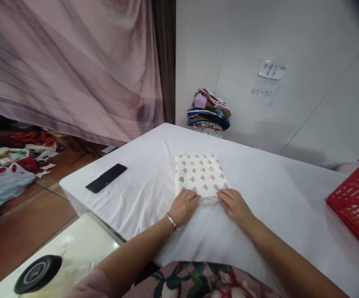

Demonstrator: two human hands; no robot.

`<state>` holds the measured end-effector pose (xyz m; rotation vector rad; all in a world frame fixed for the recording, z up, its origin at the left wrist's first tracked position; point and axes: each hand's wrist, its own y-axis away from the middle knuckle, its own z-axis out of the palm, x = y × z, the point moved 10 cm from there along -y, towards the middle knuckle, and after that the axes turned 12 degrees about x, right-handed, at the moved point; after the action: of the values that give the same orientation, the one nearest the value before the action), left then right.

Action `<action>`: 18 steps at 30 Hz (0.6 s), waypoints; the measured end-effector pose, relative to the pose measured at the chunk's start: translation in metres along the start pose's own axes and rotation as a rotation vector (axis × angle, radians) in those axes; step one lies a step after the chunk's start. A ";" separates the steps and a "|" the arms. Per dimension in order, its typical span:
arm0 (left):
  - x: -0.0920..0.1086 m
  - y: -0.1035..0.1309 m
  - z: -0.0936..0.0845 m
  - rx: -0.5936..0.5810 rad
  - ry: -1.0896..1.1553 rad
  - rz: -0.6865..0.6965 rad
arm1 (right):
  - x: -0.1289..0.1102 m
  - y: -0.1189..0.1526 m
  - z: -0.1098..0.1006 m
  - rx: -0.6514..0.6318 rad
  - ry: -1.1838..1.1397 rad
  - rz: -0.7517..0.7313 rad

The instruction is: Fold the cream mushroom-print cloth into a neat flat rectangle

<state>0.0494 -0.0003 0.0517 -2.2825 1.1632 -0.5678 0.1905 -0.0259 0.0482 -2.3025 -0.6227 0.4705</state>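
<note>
A folded white cloth (201, 174) with grey mushroom-like prints and a few yellow and green ones lies flat on the white-covered table (269, 207). My left hand (185, 205), with a silver bracelet at the wrist, grips its near left corner, fingers on top. At the near right corner my right hand (233, 203) takes hold of the same edge, thumb side toward the middle. Between the hands the layered near edge of the cloth shows. Both thumbs are partly hidden.
A black phone-like slab (106, 178) lies on the table's left side. Folded clothes (208, 109) are piled beyond the far edge. A red plastic basket (357, 203) stands at right. A round black lid (38, 273) is at lower left, and a pink curtain (83, 62) hangs behind.
</note>
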 end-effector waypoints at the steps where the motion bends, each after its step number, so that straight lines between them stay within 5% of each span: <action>1: -0.001 0.000 -0.001 0.003 0.005 -0.004 | -0.001 -0.003 -0.003 -0.001 -0.025 0.023; 6: -0.002 0.000 -0.003 0.009 0.030 -0.025 | -0.018 -0.035 -0.006 0.001 -0.100 0.085; 12: -0.007 0.001 -0.014 0.071 0.189 -0.060 | -0.046 -0.026 0.055 -0.274 0.004 -0.023; 15: -0.032 -0.001 -0.024 0.158 0.275 -0.180 | -0.047 -0.011 0.069 -0.324 0.059 -0.048; 18: -0.085 -0.006 -0.030 0.251 0.220 -0.436 | -0.046 -0.007 0.069 -0.320 0.078 -0.055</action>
<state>-0.0104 0.0660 0.0674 -2.2961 0.6331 -1.0862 0.1171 -0.0100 0.0124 -2.5818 -0.7659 0.2677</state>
